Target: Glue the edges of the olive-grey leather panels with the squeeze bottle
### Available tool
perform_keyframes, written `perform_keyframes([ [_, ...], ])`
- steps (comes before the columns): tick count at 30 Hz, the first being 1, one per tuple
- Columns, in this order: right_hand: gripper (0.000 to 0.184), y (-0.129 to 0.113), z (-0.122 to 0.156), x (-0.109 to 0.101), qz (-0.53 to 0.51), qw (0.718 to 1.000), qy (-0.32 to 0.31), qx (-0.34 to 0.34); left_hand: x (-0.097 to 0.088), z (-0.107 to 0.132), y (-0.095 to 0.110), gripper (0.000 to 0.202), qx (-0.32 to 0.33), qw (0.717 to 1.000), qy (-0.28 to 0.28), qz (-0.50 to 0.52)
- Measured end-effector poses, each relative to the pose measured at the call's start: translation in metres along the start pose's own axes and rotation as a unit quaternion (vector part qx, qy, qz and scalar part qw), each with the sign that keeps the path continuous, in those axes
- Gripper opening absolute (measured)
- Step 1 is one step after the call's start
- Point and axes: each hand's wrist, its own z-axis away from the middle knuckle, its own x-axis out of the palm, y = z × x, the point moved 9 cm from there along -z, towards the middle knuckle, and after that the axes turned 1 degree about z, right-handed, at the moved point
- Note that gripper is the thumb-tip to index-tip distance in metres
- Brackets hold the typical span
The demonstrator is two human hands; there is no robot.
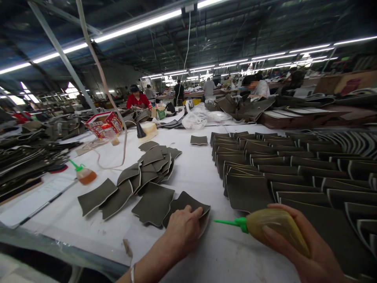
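Note:
My left hand (185, 226) grips a dark olive leather piece (188, 201), its fingers on top near the right edge; the thumb's hold is partly hidden. That edge bends up off the table. In my right hand (309, 243) is a squeeze bottle (275, 228) of yellowish liquid, fingers wrapped round its body. Its thin green nozzle points left, just right of the leather piece and apart from it. Another flat leather piece (153, 203) lies beside my left hand, in front of a loose heap of similar pieces (153, 161).
Rows of overlapping folded leather pieces (247, 190) cover the right of the white table (194, 175). At left stand a second green-tipped bottle (86, 175) and a red patterned box (104, 124). A hanging cable (103, 78) reaches the table. A person in red (138, 100) works farther back.

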Motion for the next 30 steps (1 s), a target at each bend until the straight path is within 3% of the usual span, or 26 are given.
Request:
perform_keyframes([
  [2, 0.053, -0.005, -0.001, 0.01, 0.028, 0.999, -0.024, 0.0, -0.001, 0.003, -0.002, 0.036, 0.013, 1.0, 0.007, 0.009],
  [9, 0.053, -0.028, 0.004, 0.031, 0.105, 0.993, -0.016, 0.043, 0.003, 0.007, 0.0, 0.038, 0.013, 0.999, 0.027, 0.018],
  [19, 0.048, -0.025, 0.0, 0.037, 0.22, 0.965, -0.022, -0.142, 0.001, 0.006, -0.002, 0.034, 0.021, 0.999, 0.022, 0.023],
  [27, 0.046, -0.024, 0.005, 0.036, 0.184, 0.98, -0.018, -0.069, 0.0, 0.007, 0.0, 0.035, 0.024, 0.999, 0.016, 0.031],
  [30, 0.049, -0.021, 0.005, 0.04, 0.167, 0.983, -0.047, -0.06, -0.001, 0.007, 0.0, 0.034, 0.022, 0.999, 0.009, 0.04],
])
